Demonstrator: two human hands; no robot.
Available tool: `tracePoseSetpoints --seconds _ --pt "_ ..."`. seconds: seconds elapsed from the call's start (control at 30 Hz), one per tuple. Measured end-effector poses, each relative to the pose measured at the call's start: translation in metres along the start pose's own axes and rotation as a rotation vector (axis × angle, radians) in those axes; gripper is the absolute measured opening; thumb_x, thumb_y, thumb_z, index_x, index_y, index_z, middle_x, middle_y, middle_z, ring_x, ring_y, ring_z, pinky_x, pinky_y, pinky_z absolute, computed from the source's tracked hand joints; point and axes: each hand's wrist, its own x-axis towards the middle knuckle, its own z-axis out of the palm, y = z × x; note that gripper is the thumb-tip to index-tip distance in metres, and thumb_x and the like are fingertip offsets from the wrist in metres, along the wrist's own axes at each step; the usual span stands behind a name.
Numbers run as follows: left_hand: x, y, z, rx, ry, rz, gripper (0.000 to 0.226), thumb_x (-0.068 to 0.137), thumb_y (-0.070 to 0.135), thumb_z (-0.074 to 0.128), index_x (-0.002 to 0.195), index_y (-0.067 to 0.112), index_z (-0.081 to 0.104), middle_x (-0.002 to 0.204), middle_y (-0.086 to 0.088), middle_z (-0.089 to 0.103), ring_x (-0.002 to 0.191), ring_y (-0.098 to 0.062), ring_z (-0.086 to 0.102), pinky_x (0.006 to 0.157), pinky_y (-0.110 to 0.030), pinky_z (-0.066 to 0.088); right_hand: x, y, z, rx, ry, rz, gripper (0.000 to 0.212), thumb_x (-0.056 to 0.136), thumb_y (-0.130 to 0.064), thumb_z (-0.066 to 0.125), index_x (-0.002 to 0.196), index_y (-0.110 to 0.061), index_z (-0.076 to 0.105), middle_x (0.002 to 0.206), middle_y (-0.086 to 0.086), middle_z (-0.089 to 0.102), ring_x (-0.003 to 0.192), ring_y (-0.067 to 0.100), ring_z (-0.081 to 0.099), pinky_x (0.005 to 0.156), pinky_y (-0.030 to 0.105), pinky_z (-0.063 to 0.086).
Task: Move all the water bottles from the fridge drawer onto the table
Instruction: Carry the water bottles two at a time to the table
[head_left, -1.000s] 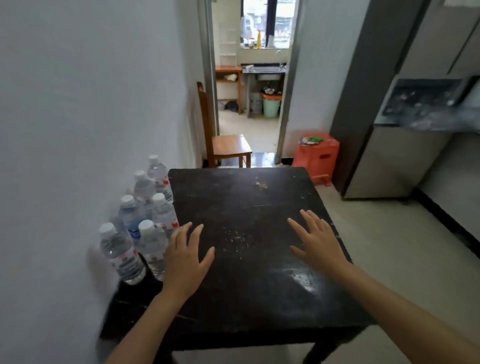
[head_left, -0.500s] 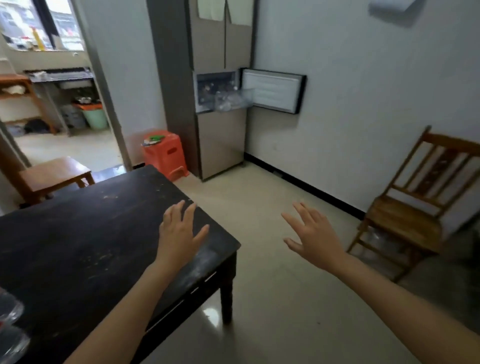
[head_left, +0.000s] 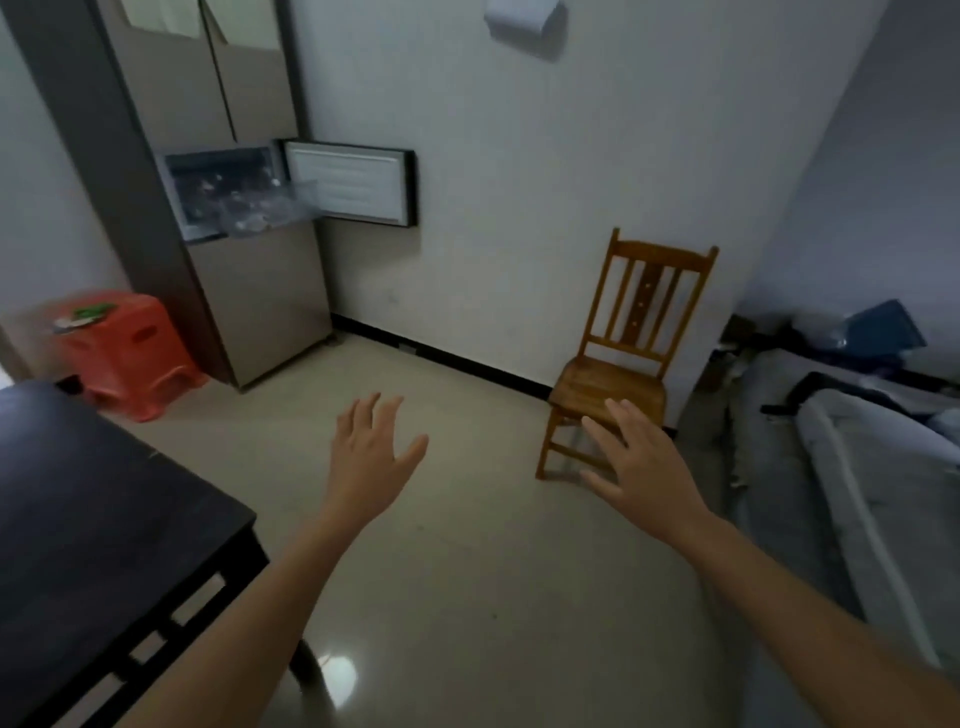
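The grey fridge (head_left: 260, 291) stands at the upper left with a small middle door (head_left: 353, 189) swung open to the right. A clear drawer (head_left: 260, 215) is pulled out of that compartment; blurred shapes show inside it, too unclear to tell as bottles. The dark table (head_left: 93, 509) fills the lower left corner, and no bottles on it are in view. My left hand (head_left: 371, 457) and my right hand (head_left: 636, 462) hover over the floor with fingers spread, holding nothing.
An orange plastic stool (head_left: 135, 353) with small items on top sits left of the fridge. A wooden chair (head_left: 623, 364) stands against the white wall on the right. A bed with grey bedding (head_left: 857, 467) runs along the right edge. Pale floor lies between table and fridge.
My view has swung right, away from the table and the several bottles by the wall, toward the fridge and chair. Both hands left the tabletop and now hover over the floor.
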Motion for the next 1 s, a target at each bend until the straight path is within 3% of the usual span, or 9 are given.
tracePoseSetpoints --seconds 0.13,0.43,0.6,0.87,0.93,1.0 --pt "0.007 0.053 0.032 -0.013 -0.048 0.066 0.066 0.083 0.051 0.048 0.133 0.008 0.044 0.140 -0.018 0.038 0.130 -0.038 0.028 0.104 -0.046 0.027 -0.019 0.045 -0.008 -0.016 -0.018 0.051 0.055 0.072 -0.040 0.058 0.118 -0.009 0.061 0.123 0.022 0.058 0.114 0.040 0.055 0.086 0.046 0.048" --pt "0.067 0.112 0.100 -0.015 -0.061 0.089 0.056 0.087 0.032 0.060 0.134 0.008 0.042 0.144 -0.018 0.034 0.133 -0.036 0.022 0.106 -0.046 0.023 -0.016 0.127 0.012 -0.022 -0.120 0.130 0.056 0.074 -0.043 0.056 0.121 -0.012 0.059 0.123 0.019 0.059 0.115 0.037 0.056 0.085 0.045 0.049" --pt "0.118 0.133 0.155 -0.036 -0.022 0.059 0.056 0.085 0.037 0.057 0.128 0.002 0.048 0.137 -0.026 0.040 0.128 -0.044 0.030 0.104 -0.051 0.027 0.023 0.189 0.036 -0.056 -0.191 0.117 0.059 0.082 -0.049 0.036 0.123 -0.013 0.058 0.123 0.016 0.060 0.114 0.035 0.057 0.085 0.044 0.050" --pt "0.212 0.183 0.229 -0.133 -0.037 -0.017 0.053 0.090 0.032 0.054 0.135 0.008 0.040 0.145 -0.018 0.030 0.135 -0.033 0.019 0.108 -0.044 0.020 0.106 0.280 0.068 -0.020 -0.298 0.093 0.059 0.083 -0.050 0.035 0.124 -0.014 0.056 0.125 0.015 0.058 0.117 0.035 0.055 0.087 0.049 0.048" --pt "0.238 0.193 0.241 -0.132 -0.032 -0.016 0.053 0.090 0.032 0.054 0.135 0.009 0.040 0.146 -0.017 0.029 0.135 -0.032 0.018 0.108 -0.044 0.021 0.130 0.298 0.076 0.026 -0.299 0.093 0.062 0.084 -0.051 0.032 0.130 -0.014 0.051 0.132 0.014 0.053 0.124 0.034 0.048 0.095 0.051 0.044" --pt "0.257 0.198 0.248 -0.115 -0.031 -0.011 0.053 0.090 0.032 0.054 0.135 0.009 0.040 0.146 -0.018 0.030 0.136 -0.033 0.018 0.108 -0.044 0.021 0.149 0.309 0.086 0.070 -0.303 0.083 0.071 0.084 -0.056 0.022 0.141 -0.017 0.035 0.148 0.010 0.034 0.139 0.029 0.027 0.110 0.045 0.025"
